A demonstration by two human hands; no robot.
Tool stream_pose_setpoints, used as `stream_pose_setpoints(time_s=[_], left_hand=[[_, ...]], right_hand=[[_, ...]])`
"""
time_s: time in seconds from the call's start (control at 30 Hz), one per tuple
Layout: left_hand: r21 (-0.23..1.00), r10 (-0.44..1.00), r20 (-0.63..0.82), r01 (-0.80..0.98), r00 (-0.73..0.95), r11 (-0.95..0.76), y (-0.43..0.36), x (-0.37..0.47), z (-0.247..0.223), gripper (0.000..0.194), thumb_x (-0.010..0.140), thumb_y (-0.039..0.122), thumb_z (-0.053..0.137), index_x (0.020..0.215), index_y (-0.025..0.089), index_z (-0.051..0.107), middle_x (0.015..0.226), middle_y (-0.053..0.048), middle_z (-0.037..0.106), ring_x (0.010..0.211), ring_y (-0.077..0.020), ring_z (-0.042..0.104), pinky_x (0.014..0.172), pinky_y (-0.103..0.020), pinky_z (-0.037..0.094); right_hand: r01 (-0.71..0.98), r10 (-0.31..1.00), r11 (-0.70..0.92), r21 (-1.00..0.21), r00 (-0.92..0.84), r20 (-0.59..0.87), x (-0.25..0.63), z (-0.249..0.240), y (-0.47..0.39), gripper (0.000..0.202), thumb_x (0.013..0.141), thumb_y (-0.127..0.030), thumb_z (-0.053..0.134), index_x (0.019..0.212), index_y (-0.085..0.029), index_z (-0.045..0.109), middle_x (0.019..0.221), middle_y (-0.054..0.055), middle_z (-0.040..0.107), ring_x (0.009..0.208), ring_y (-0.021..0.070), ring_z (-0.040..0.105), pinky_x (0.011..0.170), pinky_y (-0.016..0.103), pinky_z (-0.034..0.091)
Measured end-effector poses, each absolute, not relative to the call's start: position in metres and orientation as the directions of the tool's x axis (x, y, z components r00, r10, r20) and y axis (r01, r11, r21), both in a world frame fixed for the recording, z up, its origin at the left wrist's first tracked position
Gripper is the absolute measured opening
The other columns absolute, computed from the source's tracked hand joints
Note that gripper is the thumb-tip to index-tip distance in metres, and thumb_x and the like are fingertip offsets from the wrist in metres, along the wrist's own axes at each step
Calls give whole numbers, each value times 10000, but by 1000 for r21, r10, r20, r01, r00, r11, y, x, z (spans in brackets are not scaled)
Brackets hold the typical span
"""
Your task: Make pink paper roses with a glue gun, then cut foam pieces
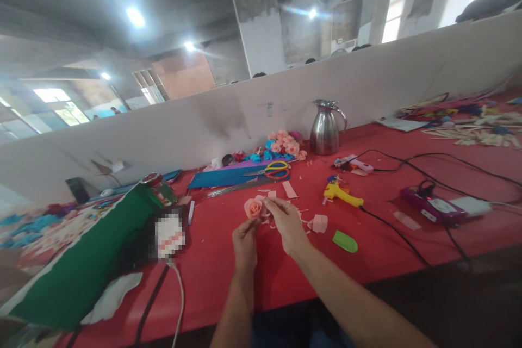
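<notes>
A pink paper rose (253,207) is held up over the red table, its rolled centre facing me. My left hand (245,242) pinches it from below, fingers closed around its base; any stem there is hidden. My right hand (289,224) is closed in a pinch at the flower's right edge, on a pink petal. Pink paper scraps (319,223) lie just right of and behind my hands. A yellow glue gun (343,194) rests farther right, and a light green plastic piece (345,241) lies nearer to me.
Scissors (277,169) lie on blue sheets near thin wires. Behind them are finished flowers (285,144) and a metal jug (325,129). A purple power strip (433,207) with cables sits right. A green panel (89,255) stands left, and a white partition (196,125) runs behind.
</notes>
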State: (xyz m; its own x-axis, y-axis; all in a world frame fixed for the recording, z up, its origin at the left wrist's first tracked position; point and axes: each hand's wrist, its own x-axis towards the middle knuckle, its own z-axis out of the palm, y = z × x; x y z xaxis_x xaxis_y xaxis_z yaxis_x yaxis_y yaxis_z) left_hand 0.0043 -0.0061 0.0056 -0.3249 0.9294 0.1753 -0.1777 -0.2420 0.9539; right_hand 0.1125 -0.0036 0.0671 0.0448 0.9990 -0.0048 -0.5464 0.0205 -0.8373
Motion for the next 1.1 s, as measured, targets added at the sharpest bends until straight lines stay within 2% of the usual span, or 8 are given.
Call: stream_pose_setpoints(time_s=[0.2, 0.47, 0.63, 0.83, 1.1], left_hand=[[963, 928, 161, -153, -335, -222, -5, 2, 3, 147, 630, 252, 740, 730, 145, 759, 761, -74, 746, 735, -187, 667, 782, -309, 504], [959, 926, 164, -165, -341, -230, -6, 2, 2, 155, 619, 250, 741, 737, 151, 759, 736, -61, 743, 703, -174, 654, 739, -292, 501], [961, 932, 150, -173, -331, -216, -7, 2, 3, 141, 609, 239, 739, 709, 141, 756, 732, -67, 740, 690, -173, 651, 719, -287, 502], [948, 937, 138, -232, -320, -219, -8, 5, 7, 135, 583, 215, 742, 695, 143, 754, 728, -60, 739, 670, -167, 648, 698, -277, 506], [950, 945, 127, -236, -303, -203, -8, 6, 6, 133, 592, 207, 734, 712, 154, 757, 740, -44, 743, 672, -156, 644, 699, -268, 503]], right_hand=[[-554, 999, 8, -832, 47, -22, 117, 63, -2, 229, 617, -263, 547, 739, -207, 733, 701, 12, 698, 664, 159, 593, 580, 245, 421], [-530, 995, 26, -848, -72, 76, 119, 56, -2, 288, 598, -183, 567, 835, -191, 731, 683, -5, 679, 587, 118, 530, 601, 241, 412], [-456, 980, 66, -888, -139, 145, 121, 48, 0, 234, 653, -245, 649, 863, -197, 740, 793, 24, 705, 734, 166, 577, 711, 280, 438], [-402, 984, 63, -914, -128, 124, 124, 43, 2, 258, 573, -259, 752, 826, -215, 737, 834, 16, 706, 719, 158, 554, 660, 261, 427], [-373, 957, 137, -917, -190, 220, 129, 47, 3, 225, 641, -223, 709, 866, -232, 720, 952, 28, 704, 959, 216, 585, 806, 317, 446]])
